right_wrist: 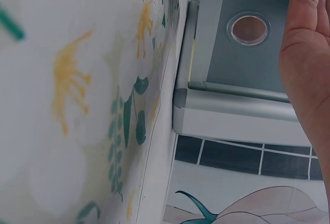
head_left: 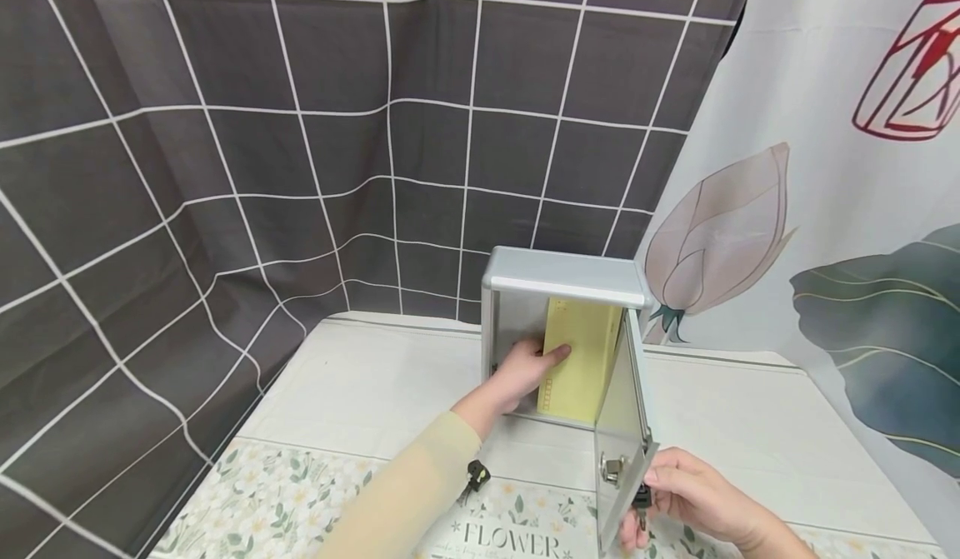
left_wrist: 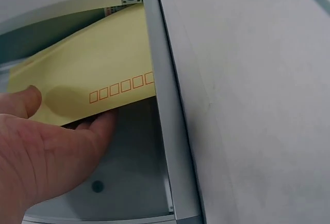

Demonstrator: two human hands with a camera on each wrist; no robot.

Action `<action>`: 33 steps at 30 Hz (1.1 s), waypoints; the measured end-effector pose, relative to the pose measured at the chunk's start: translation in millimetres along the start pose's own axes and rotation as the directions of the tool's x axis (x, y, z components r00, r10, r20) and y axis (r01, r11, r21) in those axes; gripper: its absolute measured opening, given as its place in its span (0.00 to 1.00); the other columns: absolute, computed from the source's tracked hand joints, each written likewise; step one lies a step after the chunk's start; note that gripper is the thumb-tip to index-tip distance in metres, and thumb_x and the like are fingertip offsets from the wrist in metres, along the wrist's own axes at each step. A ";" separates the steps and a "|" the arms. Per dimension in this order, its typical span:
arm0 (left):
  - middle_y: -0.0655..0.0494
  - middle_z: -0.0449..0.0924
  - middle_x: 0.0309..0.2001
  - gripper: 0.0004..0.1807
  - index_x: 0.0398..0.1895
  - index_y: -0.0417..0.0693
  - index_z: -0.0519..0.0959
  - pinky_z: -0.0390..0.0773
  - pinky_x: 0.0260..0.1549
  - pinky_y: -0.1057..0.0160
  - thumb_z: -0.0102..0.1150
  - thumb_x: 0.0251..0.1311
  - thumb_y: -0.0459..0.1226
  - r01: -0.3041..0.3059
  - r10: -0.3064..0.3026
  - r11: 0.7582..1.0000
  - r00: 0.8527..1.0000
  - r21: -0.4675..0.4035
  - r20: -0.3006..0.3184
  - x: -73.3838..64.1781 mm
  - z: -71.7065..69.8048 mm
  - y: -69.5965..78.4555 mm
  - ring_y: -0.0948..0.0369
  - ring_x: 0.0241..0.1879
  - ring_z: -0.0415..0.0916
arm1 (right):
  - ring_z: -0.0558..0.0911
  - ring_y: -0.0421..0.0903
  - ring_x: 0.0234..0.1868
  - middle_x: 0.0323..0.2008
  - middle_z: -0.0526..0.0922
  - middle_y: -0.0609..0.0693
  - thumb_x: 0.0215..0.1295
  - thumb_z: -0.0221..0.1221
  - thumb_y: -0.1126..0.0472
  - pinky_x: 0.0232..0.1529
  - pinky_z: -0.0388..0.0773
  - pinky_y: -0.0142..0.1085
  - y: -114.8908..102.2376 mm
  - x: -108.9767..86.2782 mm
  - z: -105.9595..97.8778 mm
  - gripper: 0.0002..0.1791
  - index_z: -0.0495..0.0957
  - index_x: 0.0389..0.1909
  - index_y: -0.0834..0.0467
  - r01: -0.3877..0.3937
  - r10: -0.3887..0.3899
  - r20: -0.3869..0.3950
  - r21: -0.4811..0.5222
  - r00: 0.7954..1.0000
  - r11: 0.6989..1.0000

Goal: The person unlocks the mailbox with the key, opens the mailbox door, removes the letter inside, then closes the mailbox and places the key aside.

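A silver-grey metal box point(head_left: 566, 272) stands on the table, its door point(head_left: 622, 426) swung toward me. Inside it is a yellow envelope point(head_left: 577, 359), upright against the back. My left hand point(head_left: 521, 371) reaches in and pinches the envelope's left edge, thumb in front and fingers behind; the left wrist view shows this hand point(left_wrist: 56, 152) and a row of red squares on the envelope point(left_wrist: 98, 64). At the door's free edge, my right hand point(head_left: 701, 496) holds the door beside the lock point(head_left: 612, 468) and a black-headed key point(head_left: 642, 496). The right hand's fingertips are out of the right wrist view.
Another black-headed key point(head_left: 476, 474) lies on the table by my left forearm. A floral cloth with lettering point(head_left: 517, 538) covers the near table. Behind the box hang a dark grid-patterned curtain point(head_left: 427, 151) and a white flower-printed one point(head_left: 787, 84).
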State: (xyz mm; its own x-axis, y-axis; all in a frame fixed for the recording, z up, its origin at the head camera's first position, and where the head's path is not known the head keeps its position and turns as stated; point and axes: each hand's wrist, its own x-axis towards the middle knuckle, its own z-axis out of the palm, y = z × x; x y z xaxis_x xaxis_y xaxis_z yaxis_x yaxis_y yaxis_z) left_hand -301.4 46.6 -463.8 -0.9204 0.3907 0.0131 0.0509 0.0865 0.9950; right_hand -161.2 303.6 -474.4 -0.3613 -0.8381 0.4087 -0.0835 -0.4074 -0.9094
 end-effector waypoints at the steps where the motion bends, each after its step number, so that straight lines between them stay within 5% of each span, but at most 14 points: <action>1: 0.51 0.89 0.44 0.26 0.60 0.35 0.83 0.90 0.48 0.57 0.66 0.80 0.51 0.003 -0.003 1.000 1.000 -0.007 0.004 0.8 0.2 -0.7 0.57 0.42 0.87 | 0.77 0.73 0.33 0.44 0.86 0.79 0.78 0.23 0.80 0.45 0.93 0.57 0.0 0.1 0.1 0.31 0.76 0.57 0.82 0.001 -0.001 0.001 -0.002 1.000 1.000; 10: 0.51 0.90 0.45 0.26 0.62 0.35 0.82 0.91 0.46 0.59 0.66 0.80 0.50 -0.010 0.010 0.999 1.000 -0.043 0.010 7.1 2.3 -8.0 0.58 0.42 0.88 | 0.83 0.70 0.38 0.44 0.86 0.80 0.80 0.24 0.79 0.47 0.94 0.54 0.4 0.2 -0.1 0.30 0.77 0.58 0.83 -0.017 0.017 -0.003 0.034 1.000 0.999; 18: 0.51 0.90 0.43 0.24 0.61 0.35 0.83 0.91 0.43 0.59 0.66 0.80 0.49 -0.005 0.005 0.998 1.000 -0.067 0.000 9.2 4.9 -13.1 0.59 0.40 0.88 | 0.77 0.73 0.34 0.42 0.83 0.83 0.80 0.24 0.79 0.48 0.94 0.52 0.7 -0.4 0.4 0.30 0.76 0.58 0.83 -0.021 0.021 -0.009 0.029 1.000 0.999; 33: 0.50 0.91 0.41 0.18 0.57 0.37 0.86 0.90 0.42 0.59 0.65 0.81 0.45 -0.047 0.045 0.995 0.999 -0.091 -0.024 2.9 6.6 -14.1 0.59 0.38 0.88 | 0.88 0.66 0.41 0.46 0.87 0.78 0.80 0.24 0.79 0.50 0.93 0.52 0.6 -2.0 -2.2 0.31 0.77 0.57 0.83 -0.016 0.017 -0.008 0.027 1.000 1.000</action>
State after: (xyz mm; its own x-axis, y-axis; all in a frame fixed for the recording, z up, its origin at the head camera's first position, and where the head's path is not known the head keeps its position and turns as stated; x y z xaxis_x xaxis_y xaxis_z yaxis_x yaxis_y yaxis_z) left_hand -302.2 52.6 -478.4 -0.9264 0.3718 0.0605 0.0587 -0.0163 0.9981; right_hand -162.5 305.7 -476.0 -0.3700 -0.8419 0.3929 -0.0528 -0.4031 -0.9136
